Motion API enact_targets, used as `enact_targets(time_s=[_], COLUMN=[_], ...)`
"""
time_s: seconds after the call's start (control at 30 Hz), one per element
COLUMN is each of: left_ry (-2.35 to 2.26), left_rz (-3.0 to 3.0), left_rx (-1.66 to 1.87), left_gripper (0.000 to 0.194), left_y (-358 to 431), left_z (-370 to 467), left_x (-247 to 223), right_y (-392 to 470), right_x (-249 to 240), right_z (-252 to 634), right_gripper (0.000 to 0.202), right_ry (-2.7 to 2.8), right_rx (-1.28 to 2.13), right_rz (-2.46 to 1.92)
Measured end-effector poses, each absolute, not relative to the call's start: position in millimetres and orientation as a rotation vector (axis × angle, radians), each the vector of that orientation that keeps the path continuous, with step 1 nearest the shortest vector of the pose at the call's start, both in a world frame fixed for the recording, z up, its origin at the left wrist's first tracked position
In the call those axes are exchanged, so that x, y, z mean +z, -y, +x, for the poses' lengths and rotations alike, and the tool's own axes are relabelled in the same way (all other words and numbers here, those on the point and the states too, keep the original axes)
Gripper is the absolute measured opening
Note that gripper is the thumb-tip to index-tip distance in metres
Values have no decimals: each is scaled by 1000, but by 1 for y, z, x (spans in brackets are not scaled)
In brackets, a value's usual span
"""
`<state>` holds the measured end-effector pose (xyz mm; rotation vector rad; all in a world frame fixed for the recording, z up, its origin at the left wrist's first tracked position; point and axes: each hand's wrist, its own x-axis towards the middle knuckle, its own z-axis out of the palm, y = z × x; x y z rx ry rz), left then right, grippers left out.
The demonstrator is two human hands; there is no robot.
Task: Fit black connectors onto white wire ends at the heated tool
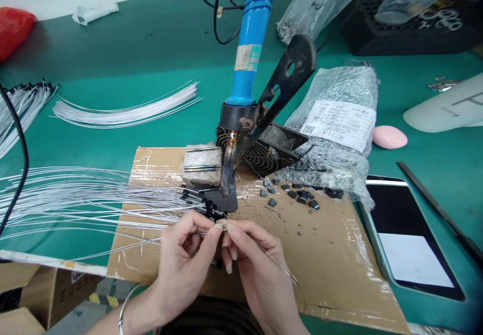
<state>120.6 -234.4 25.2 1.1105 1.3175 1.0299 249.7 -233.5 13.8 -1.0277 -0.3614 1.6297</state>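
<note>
My left hand (190, 254) and my right hand (260, 264) meet over the front of a cardboard sheet (332, 259), thumbs and fingertips pinched together. Both are closed on a thin white wire (279, 266), whose free part runs out under the right palm toward the lower right. The piece between my fingertips is mostly hidden. Just beyond my fingers lie several white wires (151, 199) with small black connectors (209, 206) on their ends. Above them a blue-handled soldering iron (228, 169) points down, clamped in a black bracket (287, 73).
Beside the iron tip sits a wrapped block (203, 166) with metal strips. A small fan (260, 159) stands behind. Small black pieces (302, 196) are scattered rightward, near a bubble-wrap bag (335, 113), a phone (411, 239) and tweezers (437, 206). Another wire bundle (128, 111) lies back left.
</note>
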Motion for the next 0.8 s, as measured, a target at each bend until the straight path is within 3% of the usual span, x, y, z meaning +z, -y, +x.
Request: enact_targets(time_s=[0.8], left_ry=[-1449], left_rz=[1435], left_rx=[1037], left_gripper=[16], left_y=[235], left_z=[112], left_x=[25], right_y=[239], right_x=[9], right_z=[260], right_gripper=[21], right_ry=[514], right_rx=[1627], right_rz=[-1107])
